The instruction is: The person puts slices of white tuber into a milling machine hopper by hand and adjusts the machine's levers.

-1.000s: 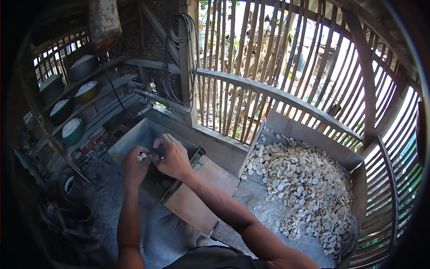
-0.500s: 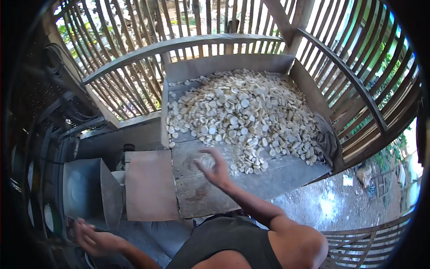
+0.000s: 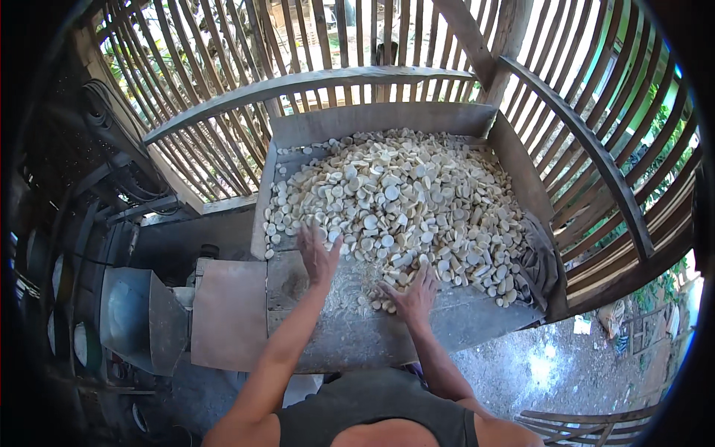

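A large heap of pale, round dried slices (image 3: 402,197) lies on a worn wooden table (image 3: 335,339) with raised boards at its back and sides. At the heap's front left edge is my left hand (image 3: 319,257), open with the fingers apart, its fingertips at the slices. My right hand (image 3: 417,296) is at the front edge, right of the left one, with thumb and fingers spread. Its fingers touch the nearest slices. Neither hand grips anything that I can see.
Left of the table are a flat brown board (image 3: 229,313) and a grey metal hopper (image 3: 126,316). A dark bottle (image 3: 208,252) stands behind the board. Dark crumpled cloth (image 3: 540,261) lies at the heap's right edge. Slatted walls (image 3: 320,78) enclose the back and right.
My left hand has come from beside the metal hopper up to the heap's front left edge. My right hand has shifted right and somewhat nearer, and now meets the slices.
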Motion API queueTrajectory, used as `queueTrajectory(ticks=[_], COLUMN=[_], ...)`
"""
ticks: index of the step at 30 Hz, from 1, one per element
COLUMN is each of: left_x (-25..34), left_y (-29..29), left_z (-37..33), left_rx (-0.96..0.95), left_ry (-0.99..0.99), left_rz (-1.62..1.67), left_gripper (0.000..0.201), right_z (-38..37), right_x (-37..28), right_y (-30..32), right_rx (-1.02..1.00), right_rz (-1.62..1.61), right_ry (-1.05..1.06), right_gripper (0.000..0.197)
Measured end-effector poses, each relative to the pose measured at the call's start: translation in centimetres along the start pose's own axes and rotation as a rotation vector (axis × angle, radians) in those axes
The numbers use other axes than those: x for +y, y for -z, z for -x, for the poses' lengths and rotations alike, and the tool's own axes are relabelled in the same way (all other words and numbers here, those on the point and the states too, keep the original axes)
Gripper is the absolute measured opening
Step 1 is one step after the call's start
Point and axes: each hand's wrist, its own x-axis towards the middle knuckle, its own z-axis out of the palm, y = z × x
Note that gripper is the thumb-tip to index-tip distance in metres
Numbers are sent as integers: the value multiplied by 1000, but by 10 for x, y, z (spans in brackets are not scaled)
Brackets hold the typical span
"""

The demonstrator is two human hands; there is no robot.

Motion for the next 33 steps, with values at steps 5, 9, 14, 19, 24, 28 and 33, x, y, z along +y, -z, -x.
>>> queueTrajectory(ticks=[5, 9, 14, 19, 24, 28, 33], left_x=[71, 72, 80, 237, 231, 63, -10], left_y=[-10, -28, -27, 77, 61, -2, -42], left_z=[-33, -41, -36, 1, 30, -2, -15], left_rx=[-230, -281, -142, -1221, -631, -86, -142], left_ry=[-468, -671, -528, -140, -679, 198, 386], left_rz=[212, 252, 550, 1352, 1402, 553, 249], left_gripper=[38, 29, 26, 30, 72, 71, 65], right_z=[-34, -41, -32, -24, 2, 12, -51], right_x=[12, 18, 30, 46, 25, 16, -5], right_y=[8, 3, -5, -30, 4, 5, -27], right_rx=[167, 143, 146, -31, -248, -144, -28], right_rz=[-40, -84, -139, 240, 135, 105, -67], right_ry=[140, 128, 205, -424, -146, 51, -32], right_gripper=[80, 72, 68, 81, 104, 129, 133])
